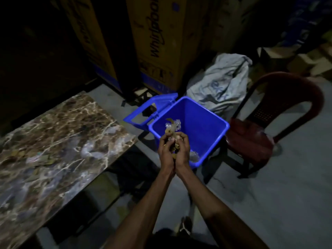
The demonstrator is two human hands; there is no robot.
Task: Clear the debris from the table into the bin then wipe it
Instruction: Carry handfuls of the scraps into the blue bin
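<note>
Hands (173, 150) cupped together, we are holding scraps (171, 131) over the blue bin (206, 123); we should open them slowly, well inside.

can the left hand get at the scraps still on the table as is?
Probably not yet. Both hands, left and right, are cupped together around debris over the blue bin. The scraps lie uncovered on the table, so once emptied the way looks free.
</note>
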